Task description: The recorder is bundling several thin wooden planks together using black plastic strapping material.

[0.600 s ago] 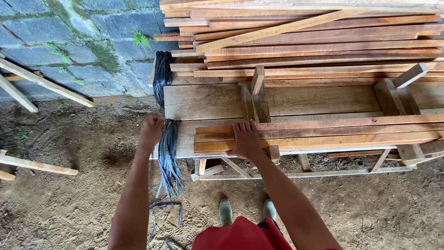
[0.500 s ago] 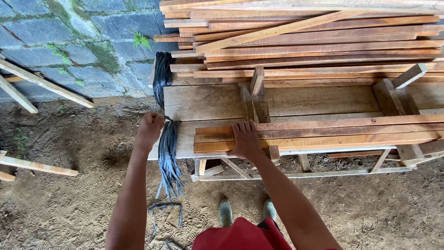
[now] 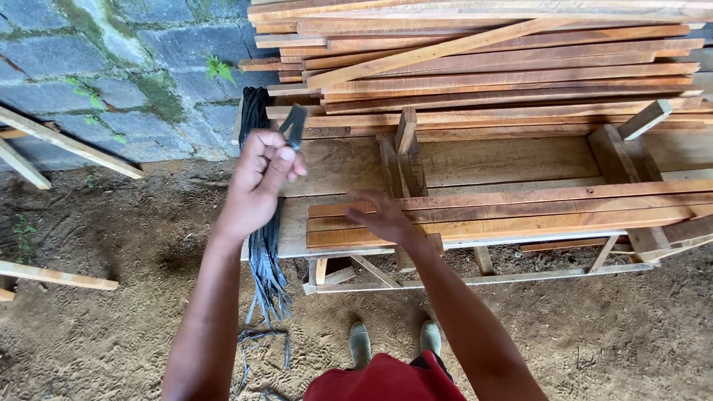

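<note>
Left hand [image 3: 256, 182] fingers pinch one black strap [image 3: 294, 126], lifted at 11 o'clock above the strap bundle [image 3: 266, 252]; right hand [image 3: 382, 219], fingers spread, hovers over the unbound slats [image 3: 505, 215] on the counter [image 3: 349, 160]; tying not begun.

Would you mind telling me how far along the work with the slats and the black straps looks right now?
Done: a few slats lie stacked side by side on the bench. In hand: the left hand pinches one black strap, lifted above the strap bundle hanging off the bench end, while the right hand is over the slat ends. Left: no strap goes around the slats yet.
</note>
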